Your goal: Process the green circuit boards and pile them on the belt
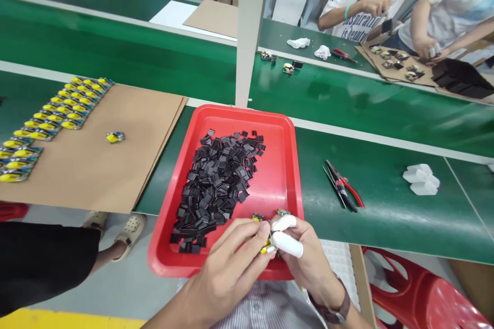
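Over the near end of a red tray (287, 159), my left hand (231, 259) pinches a small circuit board (266, 249) with a yellow part on it. My right hand (304, 252), with white finger cots on two fingertips, closes on the same board from the other side; the fingers hide much of it. Just beyond my fingers, two more small boards (258, 217) show partly in the tray. A heap of small black plates (222, 175) covers the tray's left side.
Left, a cardboard sheet (127, 169) carries rows of yellow-topped boards (57, 108) and one single board (115, 137). Pliers (341, 185) with tweezers and white finger cots (420, 179) lie right. A post (249, 31) stands behind the tray. Two people work across the bench.
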### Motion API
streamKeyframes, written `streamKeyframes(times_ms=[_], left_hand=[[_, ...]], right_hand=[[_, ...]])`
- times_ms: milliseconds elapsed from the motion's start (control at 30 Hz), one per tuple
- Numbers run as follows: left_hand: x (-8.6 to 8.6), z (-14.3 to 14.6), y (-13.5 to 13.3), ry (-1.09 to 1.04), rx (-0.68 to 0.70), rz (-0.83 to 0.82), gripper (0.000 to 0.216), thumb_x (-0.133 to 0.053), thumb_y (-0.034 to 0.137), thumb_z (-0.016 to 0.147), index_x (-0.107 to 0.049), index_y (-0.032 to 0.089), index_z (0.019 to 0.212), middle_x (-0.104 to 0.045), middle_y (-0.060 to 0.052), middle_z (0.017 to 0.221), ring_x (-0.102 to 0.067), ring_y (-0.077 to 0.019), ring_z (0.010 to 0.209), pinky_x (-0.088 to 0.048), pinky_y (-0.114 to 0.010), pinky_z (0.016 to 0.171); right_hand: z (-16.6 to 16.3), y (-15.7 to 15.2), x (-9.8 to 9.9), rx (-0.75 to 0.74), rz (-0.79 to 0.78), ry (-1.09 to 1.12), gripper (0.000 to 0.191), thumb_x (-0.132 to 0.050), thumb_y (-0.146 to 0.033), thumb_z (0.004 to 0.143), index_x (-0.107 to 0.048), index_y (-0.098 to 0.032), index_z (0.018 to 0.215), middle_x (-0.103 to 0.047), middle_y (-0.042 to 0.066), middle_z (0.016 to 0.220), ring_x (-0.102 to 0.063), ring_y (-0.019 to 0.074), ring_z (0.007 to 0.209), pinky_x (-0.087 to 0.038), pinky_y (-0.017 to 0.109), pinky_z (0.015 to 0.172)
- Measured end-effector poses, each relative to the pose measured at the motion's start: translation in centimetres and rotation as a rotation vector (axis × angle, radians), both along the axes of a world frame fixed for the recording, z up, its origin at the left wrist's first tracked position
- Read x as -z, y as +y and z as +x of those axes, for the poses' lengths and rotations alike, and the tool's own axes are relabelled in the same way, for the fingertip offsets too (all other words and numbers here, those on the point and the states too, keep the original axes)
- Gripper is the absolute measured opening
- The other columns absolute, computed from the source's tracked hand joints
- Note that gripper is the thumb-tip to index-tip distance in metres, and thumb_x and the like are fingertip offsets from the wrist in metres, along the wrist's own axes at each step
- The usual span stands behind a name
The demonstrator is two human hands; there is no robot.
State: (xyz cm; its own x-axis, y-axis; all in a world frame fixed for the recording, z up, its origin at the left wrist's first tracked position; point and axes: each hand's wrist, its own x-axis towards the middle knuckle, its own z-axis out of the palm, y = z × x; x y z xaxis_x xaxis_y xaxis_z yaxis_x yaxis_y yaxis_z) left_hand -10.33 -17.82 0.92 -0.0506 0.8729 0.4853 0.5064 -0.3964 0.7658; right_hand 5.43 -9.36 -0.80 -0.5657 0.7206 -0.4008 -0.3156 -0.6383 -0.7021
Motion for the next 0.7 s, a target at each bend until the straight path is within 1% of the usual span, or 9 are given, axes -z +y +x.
streamKeyframes(times_ms=[133,233,333,400,533,700], left_hand=[[-0.5,0.1,-0.1,0.014,-0.002,-0.020,0.047,-0.071,0.000,0.089,-0.061,0.008,0.134,-0.068,-0.016,0.114,-0.065,-0.0251,0.105,-0.061,-0.042,0.087],[-0.8,0.1,0.1,0.003,0.000,-0.055,0.047,-0.072,0.005,0.091,-0.058,0.007,0.136,-0.067,-0.014,0.109,-0.064,-0.0224,0.098,-0.061,-0.038,0.083],[-0.9,-0.2,0.1,-0.052,0.011,-0.152,0.041,-0.072,0.011,0.093,-0.061,0.012,0.133,-0.067,-0.010,0.104,-0.064,-0.0199,0.093,-0.060,-0.035,0.081],[-0.8,-0.4,0.0,-0.098,0.017,-0.206,0.038,-0.072,0.013,0.093,-0.063,0.016,0.130,-0.067,-0.007,0.105,-0.065,-0.0188,0.094,-0.059,-0.034,0.083],[-0.4,-0.7,-0.2,-0.168,0.017,-0.250,0.039,-0.074,0.012,0.092,-0.065,0.022,0.128,-0.069,-0.004,0.107,-0.067,-0.0169,0.095,-0.058,-0.032,0.085],[-0.7,-0.8,-0.3,-0.200,-0.021,-0.271,0.039,-0.078,0.013,0.087,-0.069,0.023,0.124,-0.071,-0.003,0.101,-0.069,-0.0165,0.088,-0.058,-0.031,0.080]], right_hand=[[0.1,0.2,-0.1,-0.042,-0.077,-0.044,0.021,-0.095,-0.025,0.065,-0.079,-0.021,0.077,-0.074,0.001,0.078,-0.067,0.0131,0.059,-0.057,0.021,0.052],[0.1,0.4,0.1,-0.092,-0.150,-0.038,0.022,-0.094,-0.027,0.066,-0.077,-0.019,0.077,-0.073,0.000,0.069,-0.064,0.0117,0.052,-0.056,0.020,0.050],[0.0,0.3,0.3,-0.099,-0.225,0.021,0.021,-0.094,-0.027,0.067,-0.079,-0.019,0.079,-0.069,-0.002,0.061,-0.061,0.0093,0.048,-0.054,0.017,0.049],[-0.1,0.1,0.4,-0.097,-0.256,0.057,0.019,-0.093,-0.025,0.069,-0.080,-0.020,0.081,-0.069,-0.003,0.059,-0.062,0.0092,0.049,-0.054,0.016,0.050],[-0.4,-0.4,0.3,-0.095,-0.277,0.079,0.017,-0.091,-0.024,0.071,-0.081,-0.020,0.084,-0.070,-0.001,0.061,-0.064,0.0106,0.051,-0.056,0.016,0.051],[-0.4,-0.9,0.2,-0.084,-0.254,0.045,0.019,-0.092,-0.024,0.070,-0.079,-0.020,0.083,-0.068,-0.003,0.058,-0.062,0.0103,0.048,-0.055,0.018,0.050]])
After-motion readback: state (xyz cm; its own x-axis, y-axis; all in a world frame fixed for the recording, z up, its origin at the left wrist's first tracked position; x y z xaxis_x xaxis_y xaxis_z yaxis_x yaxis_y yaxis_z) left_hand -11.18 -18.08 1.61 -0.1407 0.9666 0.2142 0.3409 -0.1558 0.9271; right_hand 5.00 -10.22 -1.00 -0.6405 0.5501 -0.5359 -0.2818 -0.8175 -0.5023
